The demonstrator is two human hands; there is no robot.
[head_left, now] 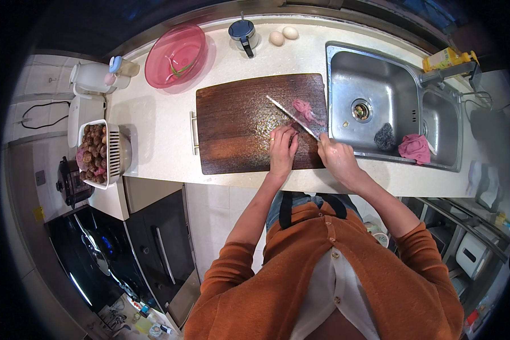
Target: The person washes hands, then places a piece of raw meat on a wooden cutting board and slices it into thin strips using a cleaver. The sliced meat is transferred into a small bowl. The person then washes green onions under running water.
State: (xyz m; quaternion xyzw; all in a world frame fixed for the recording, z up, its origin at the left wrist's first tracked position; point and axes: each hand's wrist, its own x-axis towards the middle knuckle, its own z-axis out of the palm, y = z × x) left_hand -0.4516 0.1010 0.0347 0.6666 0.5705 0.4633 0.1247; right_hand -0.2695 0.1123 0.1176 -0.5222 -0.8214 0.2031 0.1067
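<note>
A dark wooden cutting board [233,123] with a wet sheen lies on the pale countertop. In my right hand [339,156] is a kitchen knife [291,114], its blade angled up and left across the board. My left hand [283,146], with a ring on one finger, rests on the board just left of the blade. Its bent fingers press on a small piece of raw meat [296,126], mostly hidden by the fingers and knife. A larger lump of raw pink meat [304,109] with whitish parts sits beyond the blade, near the board's right edge.
Right of the board is a steel double sink [348,85] holding a scouring pad [383,136] and a pink cloth [415,148]. Behind stand a pink basin [157,63], a lidded jug [242,32] and two eggs [283,35]. A white basket [112,157] of round brown items is left.
</note>
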